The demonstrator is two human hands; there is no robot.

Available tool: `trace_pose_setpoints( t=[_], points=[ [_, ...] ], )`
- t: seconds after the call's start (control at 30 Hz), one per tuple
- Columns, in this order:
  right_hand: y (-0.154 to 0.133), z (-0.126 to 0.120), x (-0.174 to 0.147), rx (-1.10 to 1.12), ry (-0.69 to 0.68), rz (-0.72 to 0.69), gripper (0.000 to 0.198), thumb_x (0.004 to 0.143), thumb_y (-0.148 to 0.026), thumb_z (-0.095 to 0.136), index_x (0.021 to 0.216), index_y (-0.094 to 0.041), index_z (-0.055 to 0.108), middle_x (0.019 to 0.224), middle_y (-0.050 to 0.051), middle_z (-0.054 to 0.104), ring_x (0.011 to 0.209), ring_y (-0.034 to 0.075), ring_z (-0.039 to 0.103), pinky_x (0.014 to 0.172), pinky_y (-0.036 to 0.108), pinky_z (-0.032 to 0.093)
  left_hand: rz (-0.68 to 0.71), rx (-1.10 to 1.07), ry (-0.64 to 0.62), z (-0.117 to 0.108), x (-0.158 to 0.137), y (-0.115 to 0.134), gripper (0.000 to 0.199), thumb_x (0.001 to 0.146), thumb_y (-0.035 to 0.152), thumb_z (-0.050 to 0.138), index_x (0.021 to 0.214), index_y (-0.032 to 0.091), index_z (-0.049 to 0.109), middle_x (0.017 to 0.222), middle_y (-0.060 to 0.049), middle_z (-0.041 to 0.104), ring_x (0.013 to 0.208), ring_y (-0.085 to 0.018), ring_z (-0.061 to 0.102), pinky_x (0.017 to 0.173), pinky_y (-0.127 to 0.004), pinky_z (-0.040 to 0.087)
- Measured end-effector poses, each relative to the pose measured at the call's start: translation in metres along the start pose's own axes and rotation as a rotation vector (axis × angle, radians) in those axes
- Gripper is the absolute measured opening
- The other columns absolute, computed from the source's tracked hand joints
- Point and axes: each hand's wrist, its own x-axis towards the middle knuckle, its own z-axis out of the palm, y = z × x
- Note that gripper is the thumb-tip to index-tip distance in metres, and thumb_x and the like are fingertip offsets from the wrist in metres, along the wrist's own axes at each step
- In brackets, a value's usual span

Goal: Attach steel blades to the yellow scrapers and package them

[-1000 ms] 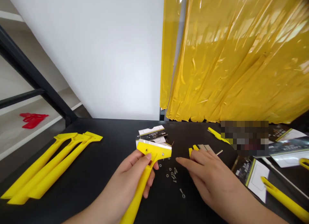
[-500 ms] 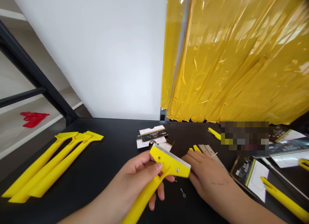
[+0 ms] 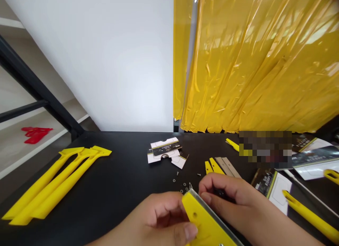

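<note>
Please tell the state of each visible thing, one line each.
Yellow plastic scraper with metal edge: held, tilted, one hole unfilled.
Left hand: closed around that scraper.
Right hand: curled near that edge, grip unclear.
Three long yellow plastic scrapers: lying together.
Small metal screws and washers: loose, scattered.
Flat grey metal blades: partly hidden.
Black and white cards: overlapping.
Wrinkled yellow plastic sheet: hanging.

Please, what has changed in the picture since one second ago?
The yellow scraper, held in the left grip, moved right and nearer the wearer. The right grip drew back from the yellow plates, toward the scraper's edge; whether it holds anything is hidden. The three yellow handles stayed.
</note>
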Motion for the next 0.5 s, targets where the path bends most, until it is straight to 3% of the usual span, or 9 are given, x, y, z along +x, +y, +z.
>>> trace_pose_setpoints(
  t=[0.13,0.23,0.5],
  points=[
    [0.002,0.0,-0.002,0.243,-0.067,0.107,0.031,0.091,-0.052,0.076,0.089,-0.021,0.074,0.08,-0.002,0.065,0.074,0.013,0.054,0.066,0.021,0.042,-0.044,0.089,0.062,-0.01,0.003,-0.003,0.041,0.082,0.054,0.087,0.105,0.021,0.08,0.094,-0.007,0.078,0.07,-0.014,0.067,0.074,-0.027,0.056],
    [0.006,-0.002,-0.003,0.359,-0.063,0.098,0.036,0.089,-0.058,0.077,0.092,-0.022,0.079,0.086,0.001,0.07,0.079,0.015,0.057,0.073,0.024,0.044,-0.026,0.115,0.051,-0.015,0.005,-0.003,0.043,0.084,0.056,0.084,0.106,0.02,0.075,0.094,-0.008,0.077,0.064,-0.013,0.065,0.055,-0.021,0.05],
    [0.006,-0.003,-0.002,0.396,-0.073,0.15,0.039,0.082,-0.052,0.086,0.079,-0.016,0.071,0.073,-0.003,0.059,0.069,0.011,0.044,0.065,0.022,0.035,0.0,0.136,0.152,-0.004,0.0,0.002,0.039,0.087,0.053,0.082,0.105,0.02,0.073,0.091,-0.009,0.077,0.062,-0.013,0.062,0.05,-0.019,0.046]
  ],
)
